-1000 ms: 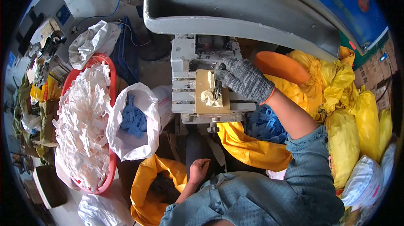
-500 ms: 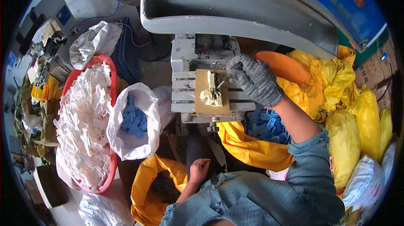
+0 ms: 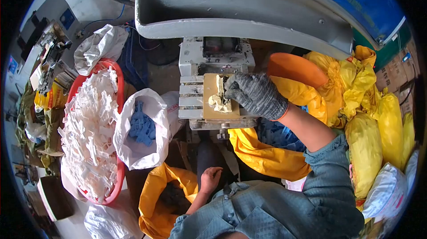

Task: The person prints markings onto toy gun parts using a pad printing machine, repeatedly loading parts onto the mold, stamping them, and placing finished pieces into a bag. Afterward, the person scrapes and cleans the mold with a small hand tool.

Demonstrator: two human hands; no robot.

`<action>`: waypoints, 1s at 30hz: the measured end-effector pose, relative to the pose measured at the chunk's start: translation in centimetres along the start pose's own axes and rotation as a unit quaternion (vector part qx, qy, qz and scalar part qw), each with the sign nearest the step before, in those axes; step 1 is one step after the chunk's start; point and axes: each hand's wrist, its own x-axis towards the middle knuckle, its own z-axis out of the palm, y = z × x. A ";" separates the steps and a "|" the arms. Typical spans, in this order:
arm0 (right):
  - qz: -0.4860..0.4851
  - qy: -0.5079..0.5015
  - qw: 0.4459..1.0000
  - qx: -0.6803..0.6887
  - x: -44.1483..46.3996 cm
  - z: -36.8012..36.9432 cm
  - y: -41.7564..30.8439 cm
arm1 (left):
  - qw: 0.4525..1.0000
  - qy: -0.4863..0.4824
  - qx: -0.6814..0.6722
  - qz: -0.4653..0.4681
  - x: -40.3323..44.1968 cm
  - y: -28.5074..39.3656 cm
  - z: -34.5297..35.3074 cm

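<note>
My right hand point(image 3: 258, 94), in a grey knitted glove, reaches over the machine table from the right. Its fingers are pinched together at the right side of a cream-coloured moulded holder point(image 3: 219, 103); what they grip is hidden under the glove. The holder sits on a tan square plate point(image 3: 209, 113), which lies on the slotted metal table point(image 3: 190, 101). Bare and loosely curled, my left hand point(image 3: 211, 180) rests on my leg, and no object shows in it.
Above the table juts a grey machine housing point(image 3: 249, 25). Left stand a red tub point(image 3: 119, 90) of white plastic pieces and a white sack point(image 3: 162, 150) with blue pieces. An orange-yellow sack point(image 3: 267, 156) is right, near more blue pieces point(image 3: 280, 134). Yellow bags point(image 3: 362, 143) line the far right.
My right hand has moved left and down from beside the plate onto the holder. The view has shifted slightly. My left hand stays on my leg.
</note>
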 end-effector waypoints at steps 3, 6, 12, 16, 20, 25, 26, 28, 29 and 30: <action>-0.032 0.099 0.994 0.043 0.1 -0.2 0.3 | 1.000 0.001 -0.003 -0.005 0.0 0.0 0.1; -0.016 0.090 0.993 0.077 -0.3 -0.2 0.3 | 1.000 0.005 -0.004 -0.007 -0.1 0.2 0.1; -0.035 0.054 0.997 0.050 -0.6 0.5 0.5 | 1.000 0.005 0.005 -0.004 0.0 0.0 0.2; -0.042 0.102 0.991 0.075 -0.7 -0.4 0.3 | 1.000 0.002 0.003 -0.008 0.0 0.0 0.3; -0.032 0.124 0.989 0.076 -1.3 -0.6 0.4 | 1.000 0.010 0.006 0.012 0.1 0.1 0.2; -0.038 0.086 0.995 0.034 -1.5 0.0 0.5 | 1.000 0.008 0.009 0.018 0.2 -0.1 0.4; -0.055 0.109 0.992 0.043 -1.4 0.4 0.6 | 1.000 0.009 0.009 0.017 0.1 -0.1 0.4; -0.072 0.132 0.987 0.053 -1.3 0.6 0.6 | 1.000 0.010 0.001 0.017 0.1 -0.2 0.4; -0.087 0.121 0.988 0.033 -1.3 0.7 0.5 | 1.000 0.011 0.000 0.016 0.1 -0.1 0.4; -0.101 0.110 0.989 0.014 -1.3 0.7 0.5 | 1.000 0.009 0.004 0.015 0.1 0.0 0.3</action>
